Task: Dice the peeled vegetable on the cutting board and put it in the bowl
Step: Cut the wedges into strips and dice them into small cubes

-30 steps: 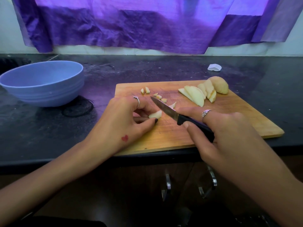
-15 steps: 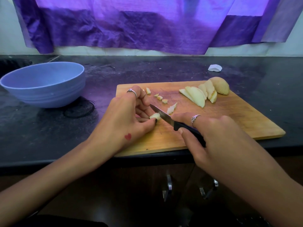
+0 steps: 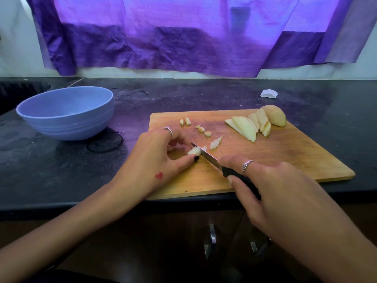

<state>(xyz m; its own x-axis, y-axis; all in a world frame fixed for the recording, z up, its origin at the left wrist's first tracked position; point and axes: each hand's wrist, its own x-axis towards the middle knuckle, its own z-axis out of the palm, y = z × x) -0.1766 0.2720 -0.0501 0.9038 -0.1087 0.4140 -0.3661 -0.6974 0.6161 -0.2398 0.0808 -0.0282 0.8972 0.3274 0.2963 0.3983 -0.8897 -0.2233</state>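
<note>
No readable text, label, brand or number appears on anything here.

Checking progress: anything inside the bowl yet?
The visible inner wall of the bowl shows no pieces. Its near rim hides the bottom, so that part cannot be checked. The diced pieces lie on the board.

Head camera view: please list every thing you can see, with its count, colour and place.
Bowl: one, light blue, on the counter, left of the board.
Cutting board: one, wooden, on the black counter.
Vegetable slices: several, pale, at the board's far right.
Diced pieces: several, pale, on the board's far left part.
Knife: one, black handle, blade on the piece being cut.
White scrap: one, on the counter behind the board.
Curtain: purple, on the wall.
Left hand: holds the piece.
Right hand: grips the knife.
</note>
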